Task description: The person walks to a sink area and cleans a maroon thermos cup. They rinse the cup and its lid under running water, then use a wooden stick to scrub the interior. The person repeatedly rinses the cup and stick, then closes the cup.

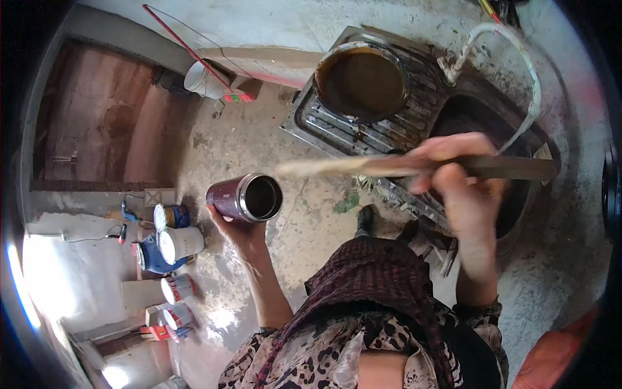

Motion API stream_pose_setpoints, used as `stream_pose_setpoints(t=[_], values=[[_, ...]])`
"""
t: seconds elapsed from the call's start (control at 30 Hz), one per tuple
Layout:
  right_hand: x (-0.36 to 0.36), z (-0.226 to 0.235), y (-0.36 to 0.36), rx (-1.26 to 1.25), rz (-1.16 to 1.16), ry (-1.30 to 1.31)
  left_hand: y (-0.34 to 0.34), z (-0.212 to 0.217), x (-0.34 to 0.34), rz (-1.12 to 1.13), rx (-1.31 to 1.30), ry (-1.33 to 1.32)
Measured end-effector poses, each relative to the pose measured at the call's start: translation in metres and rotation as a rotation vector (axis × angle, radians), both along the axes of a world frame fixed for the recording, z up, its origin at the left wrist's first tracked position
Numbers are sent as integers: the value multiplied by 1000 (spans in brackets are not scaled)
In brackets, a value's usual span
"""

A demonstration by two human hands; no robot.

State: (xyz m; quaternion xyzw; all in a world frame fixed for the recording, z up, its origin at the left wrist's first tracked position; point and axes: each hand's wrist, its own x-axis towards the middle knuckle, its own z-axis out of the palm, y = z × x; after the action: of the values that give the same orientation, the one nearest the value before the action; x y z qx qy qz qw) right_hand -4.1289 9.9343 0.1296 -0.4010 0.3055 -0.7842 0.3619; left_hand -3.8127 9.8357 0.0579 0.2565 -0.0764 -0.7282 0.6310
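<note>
Our left hand (241, 235) is wrapped around a maroon vacuum flask (225, 198), gripping it from the near side; most of the fingers are hidden behind its body. The flask lies directly against the palm, tilted, with its uncovered steel-rimmed mouth facing up and to the right. The inside looks dark, and we cannot tell what it contains.

Our right hand (457, 172) is clenched on a long wooden stick (512, 167), pinching it between thumb and fingers. The stick runs out on both sides of the fist: its darker, flat end reaches right over the sink basin (461, 110), while its pale end, blurred, points left toward the mouth of the flask and, as we see it, stays apart from it.

Beyond the right hand, a round basin (318, 87) of murky brown liquid stands on the ribbed metal drainboard (332, 146), with a pale hose (535, 87) arching at the sink's far side. Below us we see our checked apron (369, 272) and the stained floor (249, 133). Well to the left of the flask, a white bucket (184, 244) stands next to a blue container (155, 257).
</note>
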Motion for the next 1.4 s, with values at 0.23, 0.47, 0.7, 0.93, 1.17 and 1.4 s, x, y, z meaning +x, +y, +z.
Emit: stream_pose_setpoints(t=[0.23, 0.47, 0.7, 0.93, 1.17, 1.4], values=[[-60, 37, -21, 515, -434, 940, -4, -14, 27, 173, 35, 59], [-49, -28, -134, 897, -174, 1787, 1, -27, 42, 115, 94, 182], [-47, -114, -209, 1142, -43, 2046, 13, -5, 61, 106, 148, 625], [-20, -128, -200, 768, -470, 1745, 4, -21, 96, 217, 169, 819], [-112, -126, -42, 545, -323, -273, -5, -19, 73, 207, 193, 1172], [-190, -203, 32, 353, -434, -880, -12, 6, 24, 191, 157, 820]])
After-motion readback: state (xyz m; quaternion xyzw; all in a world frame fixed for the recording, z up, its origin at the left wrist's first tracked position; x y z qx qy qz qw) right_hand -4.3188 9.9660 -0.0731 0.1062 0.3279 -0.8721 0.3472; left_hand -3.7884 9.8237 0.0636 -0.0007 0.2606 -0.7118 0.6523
